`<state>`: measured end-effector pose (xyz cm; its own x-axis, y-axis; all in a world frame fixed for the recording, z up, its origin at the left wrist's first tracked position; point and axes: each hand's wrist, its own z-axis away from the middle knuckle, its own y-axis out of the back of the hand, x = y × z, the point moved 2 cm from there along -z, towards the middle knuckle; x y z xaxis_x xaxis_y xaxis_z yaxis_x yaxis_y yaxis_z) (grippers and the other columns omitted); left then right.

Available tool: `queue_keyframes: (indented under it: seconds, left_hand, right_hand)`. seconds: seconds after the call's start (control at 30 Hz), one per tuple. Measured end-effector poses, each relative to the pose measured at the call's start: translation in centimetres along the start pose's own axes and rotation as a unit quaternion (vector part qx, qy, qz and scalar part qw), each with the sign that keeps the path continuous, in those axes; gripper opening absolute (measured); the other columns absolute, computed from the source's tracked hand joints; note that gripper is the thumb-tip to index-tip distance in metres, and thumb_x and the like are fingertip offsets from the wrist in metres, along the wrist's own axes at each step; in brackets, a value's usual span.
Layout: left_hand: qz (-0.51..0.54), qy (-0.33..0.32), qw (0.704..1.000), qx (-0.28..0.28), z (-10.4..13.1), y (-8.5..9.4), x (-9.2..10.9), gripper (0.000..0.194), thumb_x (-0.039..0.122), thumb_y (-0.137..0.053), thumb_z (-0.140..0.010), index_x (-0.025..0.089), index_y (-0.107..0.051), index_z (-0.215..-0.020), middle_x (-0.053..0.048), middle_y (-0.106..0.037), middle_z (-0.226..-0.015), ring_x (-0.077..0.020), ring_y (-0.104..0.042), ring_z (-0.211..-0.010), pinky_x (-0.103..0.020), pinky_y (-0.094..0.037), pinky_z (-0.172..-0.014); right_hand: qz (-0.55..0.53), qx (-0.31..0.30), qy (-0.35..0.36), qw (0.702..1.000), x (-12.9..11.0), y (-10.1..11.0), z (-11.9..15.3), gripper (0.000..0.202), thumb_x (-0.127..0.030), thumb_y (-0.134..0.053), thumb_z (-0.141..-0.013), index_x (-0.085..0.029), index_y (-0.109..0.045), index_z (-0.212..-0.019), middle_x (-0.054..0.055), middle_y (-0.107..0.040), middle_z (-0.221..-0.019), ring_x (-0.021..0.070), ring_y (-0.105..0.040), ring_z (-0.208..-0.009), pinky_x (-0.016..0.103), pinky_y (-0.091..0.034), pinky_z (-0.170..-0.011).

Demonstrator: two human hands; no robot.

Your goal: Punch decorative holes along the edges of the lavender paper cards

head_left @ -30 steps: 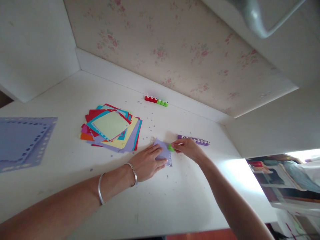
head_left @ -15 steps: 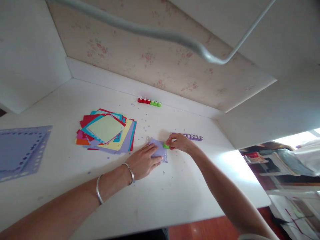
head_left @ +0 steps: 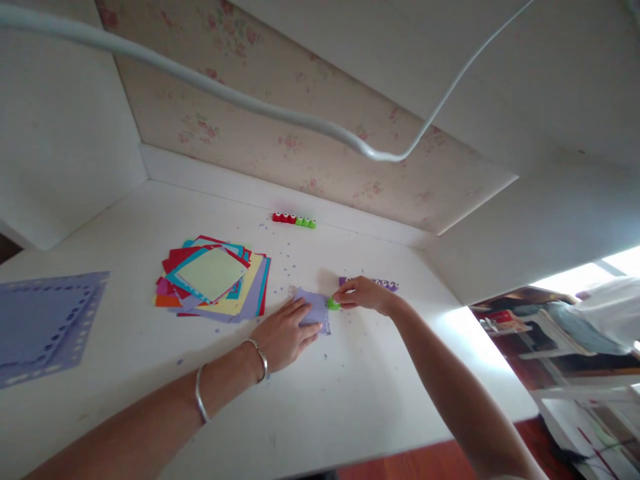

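Note:
My left hand [head_left: 284, 335] lies with its fingers spread over a small purple paper square [head_left: 313, 309], pressing it to the white tabletop. Little holes run along that square's edges. The fingers of my right hand [head_left: 361, 294] are closed on a small green craft punch [head_left: 333, 304], which sits at the right edge of the square. Part of the punch is hidden by my fingers. Just behind my right hand stands a row of purple craft punches [head_left: 386, 285], partly covered by the hand.
A fanned stack of coloured paper [head_left: 214, 273] lies left of my hands. Farther left are larger purple sheets [head_left: 37, 320] with punched borders. Red and green punches [head_left: 294, 220] line up near the back wall. Purple paper dots are scattered about. A white cable [head_left: 280, 113] hangs across the top.
The camera view has tilted, so the table appears slightly lower. My left hand stays on the purple paper square, and my right hand stays on the green punch at its right edge.

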<state>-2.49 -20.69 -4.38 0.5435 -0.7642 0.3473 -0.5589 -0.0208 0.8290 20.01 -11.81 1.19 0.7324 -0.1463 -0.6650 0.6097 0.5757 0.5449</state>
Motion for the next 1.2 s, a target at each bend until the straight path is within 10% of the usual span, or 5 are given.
queue_keyframes:
  seconds: [0.5, 0.87, 1.2]
  left_hand:
    - [-0.004, 0.014, 1.000, 0.003, 0.0, 0.1, 0.1, 0.029, 0.031, -0.048, -0.095, 0.024, -0.066, -0.116, -0.011, -0.056, -0.130, -0.0257, -0.044, -0.128, -0.047, -0.035, -0.108]
    - [-0.036, 0.014, 0.999, -0.004, -0.1, 0.3, 0.2, 0.030, 0.028, -0.048, -0.094, 0.022, -0.062, -0.120, -0.012, -0.057, -0.128, -0.0270, -0.046, -0.125, -0.050, -0.034, -0.107]
    - [-0.032, 0.024, 0.999, -0.005, -0.2, 0.5, 0.1, 0.028, 0.026, -0.048, -0.092, 0.021, -0.065, -0.115, -0.011, -0.057, -0.129, -0.0268, -0.047, -0.125, -0.052, -0.032, -0.109]
  right_hand:
    - [0.263, 0.158, 0.048, 0.951, 0.1, -0.8, 3.6, 0.024, -0.044, -0.061, -0.081, -0.026, -0.076, -0.086, 0.003, -0.075, -0.088, 0.0198, -0.068, -0.077, 0.028, -0.048, -0.067]
    - [0.216, 0.168, 0.073, 0.959, -0.1, 0.7, 4.9, 0.018, -0.028, -0.062, -0.078, -0.028, -0.076, -0.089, -0.002, -0.075, -0.079, 0.0176, -0.070, -0.074, 0.025, -0.048, -0.065]
    - [0.191, 0.364, 0.020, 0.912, 4.5, 9.5, 6.5, 0.024, -0.031, -0.061, -0.077, -0.024, -0.073, -0.096, 0.003, -0.075, -0.090, 0.0222, -0.070, -0.082, 0.031, -0.051, -0.074]
